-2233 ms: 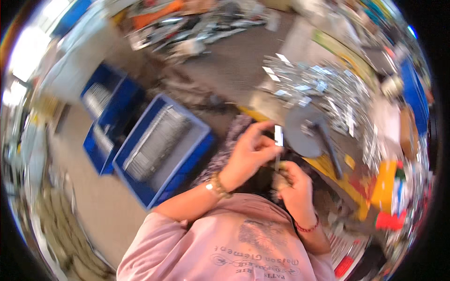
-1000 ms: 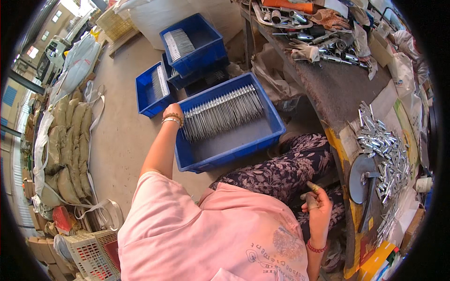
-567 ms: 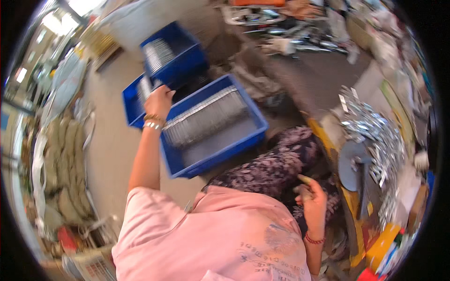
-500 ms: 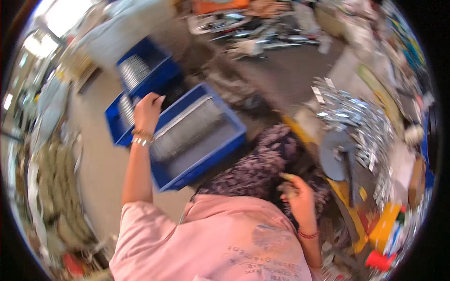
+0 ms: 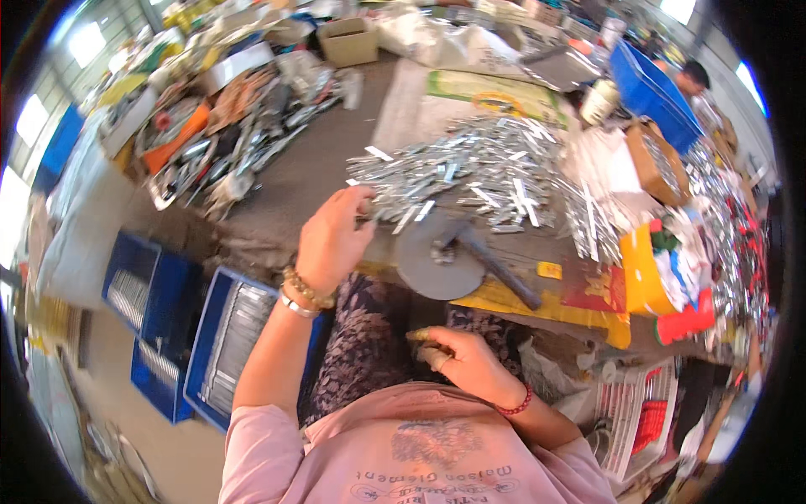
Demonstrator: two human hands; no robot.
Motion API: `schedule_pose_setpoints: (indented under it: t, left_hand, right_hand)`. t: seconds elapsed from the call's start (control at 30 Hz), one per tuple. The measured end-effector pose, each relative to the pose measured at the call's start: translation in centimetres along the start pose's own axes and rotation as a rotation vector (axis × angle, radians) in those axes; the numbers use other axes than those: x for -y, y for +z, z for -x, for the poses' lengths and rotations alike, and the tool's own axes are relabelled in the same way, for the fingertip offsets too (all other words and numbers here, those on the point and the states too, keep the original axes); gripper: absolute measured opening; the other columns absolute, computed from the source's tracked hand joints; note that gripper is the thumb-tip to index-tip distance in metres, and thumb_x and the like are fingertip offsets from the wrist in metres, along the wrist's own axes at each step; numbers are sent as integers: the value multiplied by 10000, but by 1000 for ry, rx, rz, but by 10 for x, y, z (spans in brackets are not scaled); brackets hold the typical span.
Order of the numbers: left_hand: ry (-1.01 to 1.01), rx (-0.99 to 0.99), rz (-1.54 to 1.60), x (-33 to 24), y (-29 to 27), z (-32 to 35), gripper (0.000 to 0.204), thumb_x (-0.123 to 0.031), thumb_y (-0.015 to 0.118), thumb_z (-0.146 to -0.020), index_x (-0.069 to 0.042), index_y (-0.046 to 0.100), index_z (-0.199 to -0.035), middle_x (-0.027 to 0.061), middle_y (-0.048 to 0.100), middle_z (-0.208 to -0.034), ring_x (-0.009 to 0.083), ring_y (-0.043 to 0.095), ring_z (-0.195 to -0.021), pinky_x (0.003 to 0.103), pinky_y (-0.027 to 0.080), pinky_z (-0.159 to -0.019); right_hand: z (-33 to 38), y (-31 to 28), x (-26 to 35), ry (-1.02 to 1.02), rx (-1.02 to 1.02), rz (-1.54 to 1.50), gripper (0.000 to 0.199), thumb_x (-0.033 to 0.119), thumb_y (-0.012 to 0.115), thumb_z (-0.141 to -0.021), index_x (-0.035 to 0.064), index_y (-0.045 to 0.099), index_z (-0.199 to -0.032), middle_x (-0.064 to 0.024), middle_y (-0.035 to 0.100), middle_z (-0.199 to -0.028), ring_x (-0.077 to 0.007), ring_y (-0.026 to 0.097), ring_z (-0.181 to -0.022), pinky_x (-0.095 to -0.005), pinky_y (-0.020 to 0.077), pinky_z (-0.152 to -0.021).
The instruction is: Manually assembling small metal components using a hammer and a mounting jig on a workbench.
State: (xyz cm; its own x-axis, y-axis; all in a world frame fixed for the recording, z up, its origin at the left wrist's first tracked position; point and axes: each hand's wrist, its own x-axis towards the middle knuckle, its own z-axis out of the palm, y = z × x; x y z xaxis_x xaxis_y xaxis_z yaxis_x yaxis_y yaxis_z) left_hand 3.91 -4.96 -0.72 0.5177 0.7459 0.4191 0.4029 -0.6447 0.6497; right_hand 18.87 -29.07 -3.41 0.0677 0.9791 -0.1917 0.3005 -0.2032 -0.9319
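My left hand [image 5: 334,239], with a beaded bracelet and a silver bangle, reaches over the bench's near edge beside a heap of thin shiny metal strips [image 5: 470,172]. Its fingers are bent and spread from the thumb; nothing shows between them. Above my lap, my right hand [image 5: 460,357] is loosely curled, with yellowish coverings on its fingertips. Whatever its fingers may hold is hidden. On the bench ahead of it lies a grey round disc [image 5: 424,270], a dark-handled hammer-like tool [image 5: 504,275] resting across it.
Left of my legs, a blue bin [image 5: 195,370] holds rows of stacked metal strips, with more blue bins [image 5: 126,248] beside it. Scrap pieces [image 5: 243,134] lie on the bench's far left. A cardboard box [image 5: 659,164] and a yellow container [image 5: 640,273] stand right.
My view has swung to the right. My left hand has gone from above the blue bins to the near edge of the bench by the metal strips. My right hand stays over my lap.
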Motion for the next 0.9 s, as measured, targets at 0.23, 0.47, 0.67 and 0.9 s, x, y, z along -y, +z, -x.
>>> schedule_pose_setpoints:
  t: [0.23,0.47,0.67,0.9]
  left_hand:
    - [-62,1,-42,9,-18,5,407,36,696,-873,-57,665,-1268,36,680,-896,125,624,-790,292,537,-739]
    - [-132,45,60,-24,-57,16,427,96,708,-862,-49,656,-1260,77,677,-943,180,665,-814,309,558,-717]
    - [-10,164,-93,-45,-54,16,374,101,709,-812,-20,683,-1165,123,694,-1000,254,694,-853,344,573,-760]
    - [156,76,-48,-23,-32,26,362,76,730,-778,-28,704,-1124,149,714,-1022,338,702,-969,420,576,-846]
  right_hand:
    - [17,-37,20,-265,-162,138,239,106,726,-971,62,751,-1204,-175,760,-1107,-368,744,-970,-418,596,-830]
    - [-8,-158,1,-324,-841,757,229,38,751,-869,101,755,-1089,-129,711,-949,-349,729,-850,-438,598,-738]
    - [-52,-215,-25,-82,-896,903,337,169,761,-875,73,708,-1194,-179,745,-1031,-399,731,-962,-522,583,-816]
    - [-48,-196,-23,104,-694,974,561,165,735,-857,59,566,-1381,-225,702,-1137,-484,700,-1020,-574,567,-877]
